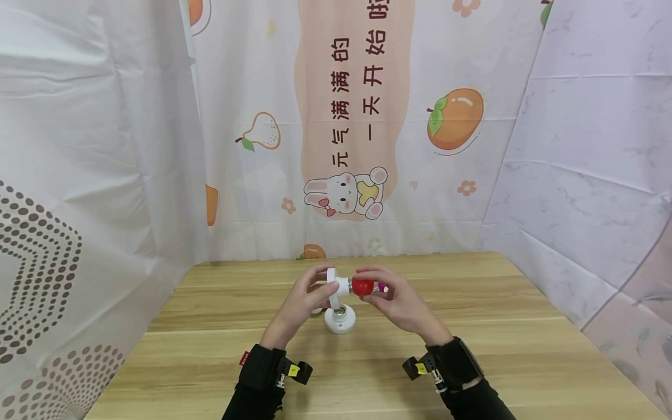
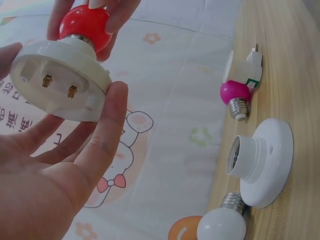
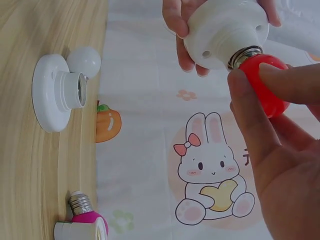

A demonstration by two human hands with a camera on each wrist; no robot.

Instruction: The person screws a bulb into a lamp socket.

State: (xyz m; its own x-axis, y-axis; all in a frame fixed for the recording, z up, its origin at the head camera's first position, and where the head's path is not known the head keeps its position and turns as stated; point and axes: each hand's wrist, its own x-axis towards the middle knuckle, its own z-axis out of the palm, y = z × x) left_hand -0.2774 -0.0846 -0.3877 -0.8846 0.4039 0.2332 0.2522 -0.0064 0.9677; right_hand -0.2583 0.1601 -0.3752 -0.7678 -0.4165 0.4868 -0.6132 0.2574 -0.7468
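My left hand (image 1: 304, 300) grips a white lamp holder (image 2: 45, 105) by its round base, held above the table. Two brass contacts show on its underside in the left wrist view. With fingers and thumb, my right hand (image 1: 401, 300) holds a red bulb (image 3: 256, 80). The bulb's metal screw end sits at the mouth of the lamp holder, part of its thread still visible in the right wrist view. Below both hands, a second white lamp holder (image 1: 340, 322) stands on the table with its socket facing up.
A white bulb (image 2: 222, 225) lies beside the standing lamp holder. On its other side a magenta bulb (image 2: 234, 92) lies against a white plug-in piece with prongs (image 2: 254, 65). The wooden table (image 1: 252, 373) ends at a printed curtain (image 1: 252, 192) behind.
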